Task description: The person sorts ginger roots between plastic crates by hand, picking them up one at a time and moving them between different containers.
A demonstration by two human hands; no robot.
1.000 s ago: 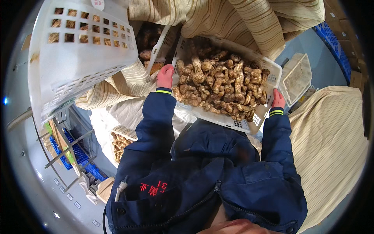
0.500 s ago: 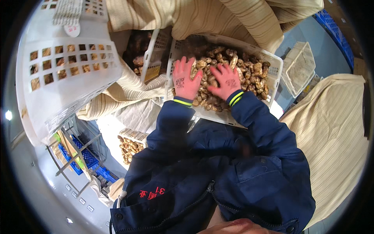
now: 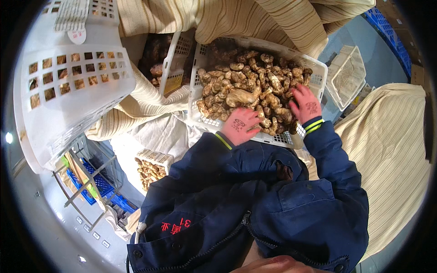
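Observation:
A white plastic crate (image 3: pixel 196 60) holds a heaped pile of knobbly brown mushrooms (image 3: pixel 246 77), with a large pale one (image 3: pixel 239 97) near the front middle. My left hand (image 3: pixel 241 125), in a pink glove, rests at the pile's near-left edge, its fingers apart and touching mushrooms. On the right side of the pile my right hand (image 3: pixel 304 102), gloved the same way, has spread fingers reaching onto the mushrooms, some fingertips partly hidden among them.
A large perforated crate (image 3: pixel 77 109) stands close at the left, beside a smaller crate (image 3: pixel 169 63). Striped cloths (image 3: pixel 291 22) surround them. A pale tub (image 3: pixel 346 77) stands right. Lower left are a crate of mushrooms (image 3: pixel 152 173) and a metal rack (image 3: pixel 88 179).
My hands were on the crate's sides, then together atop the pile. Now the left has moved down to the near edge and the right toward the right side. The large pale mushroom has come into view.

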